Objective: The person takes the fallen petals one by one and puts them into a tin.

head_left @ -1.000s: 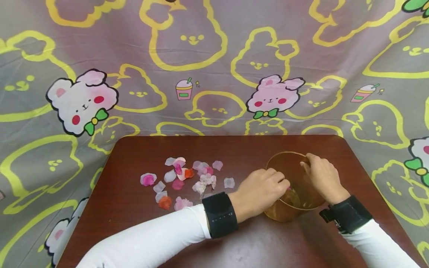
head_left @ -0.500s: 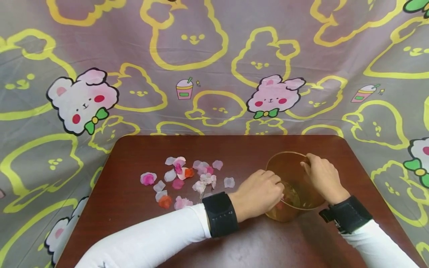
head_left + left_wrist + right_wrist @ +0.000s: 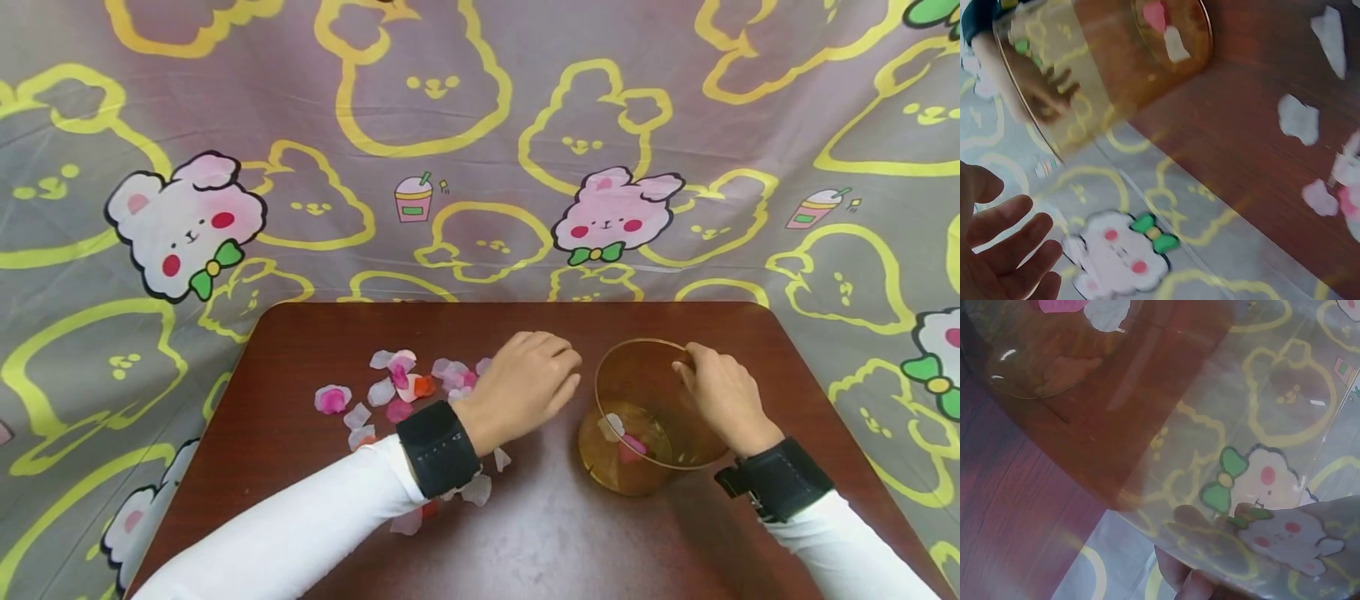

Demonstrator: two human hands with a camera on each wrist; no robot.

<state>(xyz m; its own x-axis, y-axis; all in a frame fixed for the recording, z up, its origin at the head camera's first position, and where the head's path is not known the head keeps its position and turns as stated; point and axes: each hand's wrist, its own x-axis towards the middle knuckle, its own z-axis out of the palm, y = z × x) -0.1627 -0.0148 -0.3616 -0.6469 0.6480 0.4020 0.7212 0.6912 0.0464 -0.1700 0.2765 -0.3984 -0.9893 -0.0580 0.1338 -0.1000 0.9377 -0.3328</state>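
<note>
We see a clear amber plastic cup (image 3: 651, 417) standing on the brown table, tipped a little toward us (its wide mouth faces up and back). On its bottom lie one pink petal (image 3: 632, 446) and one white petal (image 3: 611, 426), just beside each other. More loose petals (image 3: 408, 387), white, pink and orange, lie scattered well left of it.

The left forearm (image 3: 315, 517) hides several petals (image 3: 477, 489) beside the cup (image 3: 645, 417); the right hand's (image 3: 720, 396) fingertips vanish behind the cup's rim.
</note>
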